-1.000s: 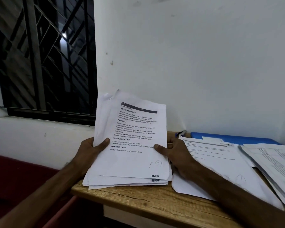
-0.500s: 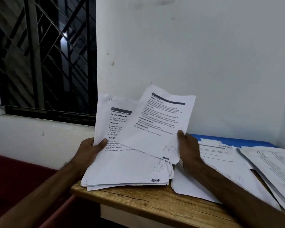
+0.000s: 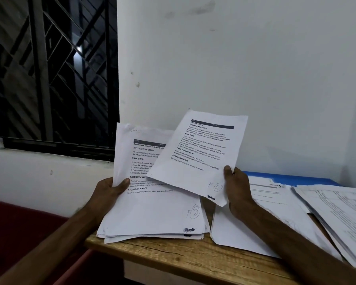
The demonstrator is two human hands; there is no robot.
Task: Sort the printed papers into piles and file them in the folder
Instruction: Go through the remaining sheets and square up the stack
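Note:
My left hand (image 3: 107, 192) grips the left edge of a stack of printed papers (image 3: 152, 210), thumb on top; the stack's lower edge rests on the wooden table (image 3: 189, 258) and it leans up toward me. My right hand (image 3: 237, 188) pinches the right edge of one printed sheet (image 3: 199, 155), lifted off the stack and tilted to the right, partly overlapping it. To the right lies a pile of papers (image 3: 261, 221) flat on the table, with a further pile (image 3: 341, 214) at the far right. A blue folder (image 3: 292, 178) shows behind them against the wall.
A white wall rises just behind the table. A barred window (image 3: 53, 75) with a ledge is at the left. Left of the table's edge a dark red surface (image 3: 19, 227) lies lower down.
My right hand has taken the top sheet off the stack and carried it up and to the right. The sheet beneath now shows. My left hand keeps its grip.

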